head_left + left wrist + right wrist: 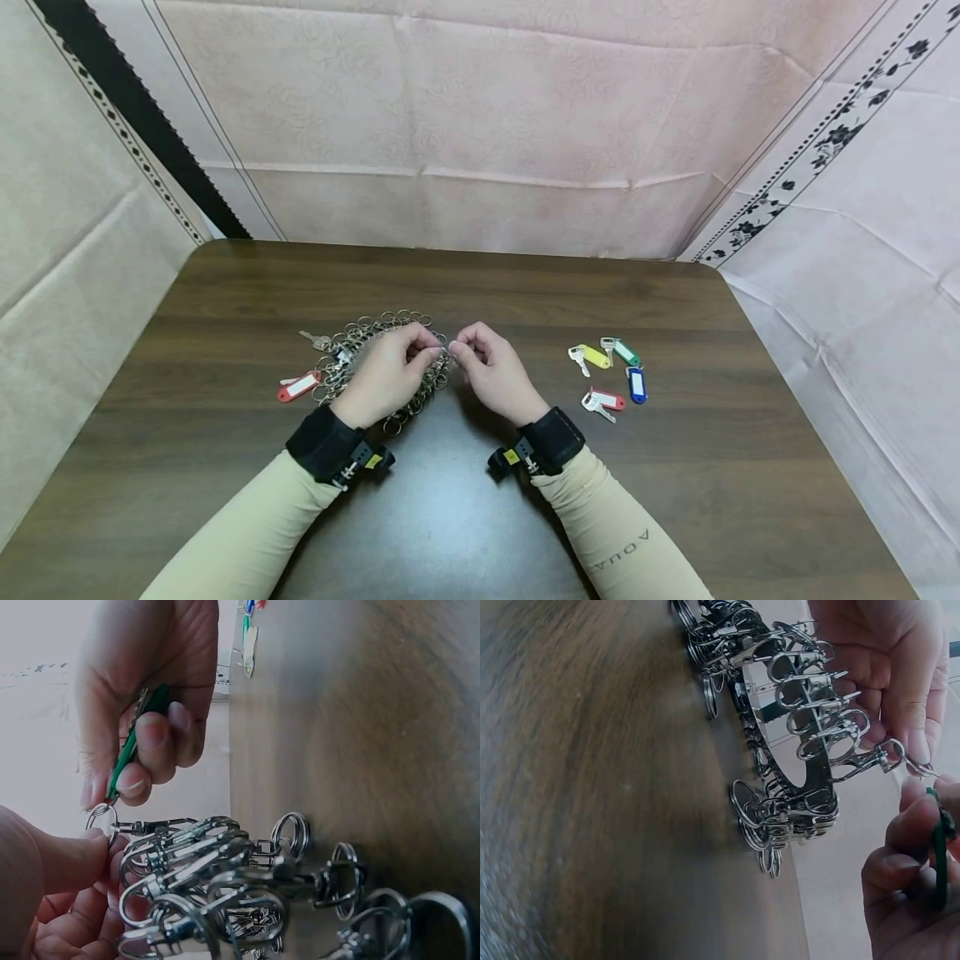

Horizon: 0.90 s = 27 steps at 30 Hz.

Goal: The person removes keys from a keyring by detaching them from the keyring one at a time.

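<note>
My left hand (390,375) pinches a small split ring (103,817) between thumb and fingers. That ring hangs from a swivel clasp (861,760) on a round metal rack (431,385) lined with many clasps and rings. Facing it, my right hand (495,372) holds a green key tag (124,754) with a key along its side. The tag's small ring end meets the split ring at my left fingertips; whether they are linked, I cannot tell. In the head view the green tag is hidden by the fingers.
At the rack's left lie a red key tag (298,386) and a key (316,340). Right of my hands lie tagged keys: yellow (596,357), green (626,352), blue (637,385) and red (609,401). The brown wooden table (712,467) ends at a cloth-covered wall (480,125).
</note>
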{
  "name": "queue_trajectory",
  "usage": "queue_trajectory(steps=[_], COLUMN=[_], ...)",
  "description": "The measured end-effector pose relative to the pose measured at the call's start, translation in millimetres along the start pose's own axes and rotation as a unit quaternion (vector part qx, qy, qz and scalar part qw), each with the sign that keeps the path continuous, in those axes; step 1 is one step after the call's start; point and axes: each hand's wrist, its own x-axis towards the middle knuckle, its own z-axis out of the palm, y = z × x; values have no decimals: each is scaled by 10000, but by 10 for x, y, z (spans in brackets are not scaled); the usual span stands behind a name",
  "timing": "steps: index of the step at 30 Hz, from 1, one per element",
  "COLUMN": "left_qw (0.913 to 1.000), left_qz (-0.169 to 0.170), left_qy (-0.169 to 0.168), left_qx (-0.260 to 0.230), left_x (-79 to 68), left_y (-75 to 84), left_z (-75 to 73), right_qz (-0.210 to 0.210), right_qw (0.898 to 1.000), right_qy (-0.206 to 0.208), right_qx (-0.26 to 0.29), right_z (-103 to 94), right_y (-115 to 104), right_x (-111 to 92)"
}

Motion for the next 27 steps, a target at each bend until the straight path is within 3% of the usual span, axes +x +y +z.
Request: queue_trajectory(steps=[8,15,27], left_qw=[9995,9965,9977], left_qz=[84,-11,-141], left_qy=[-157,-750,-654], left_qx=[276,-357,-98], left_x=[-8,-10,-16], left_y=[6,-18,-21], left_z=[20,37,30], right_qz=[-71,-103,-139], right_qw=[9998,9997,9996], right_qy=[168,204,203], right_qx=[60,114,142], right_z=[-4,3,1], right_y=[-16,-28,-34], right_x=[-2,0,-1])
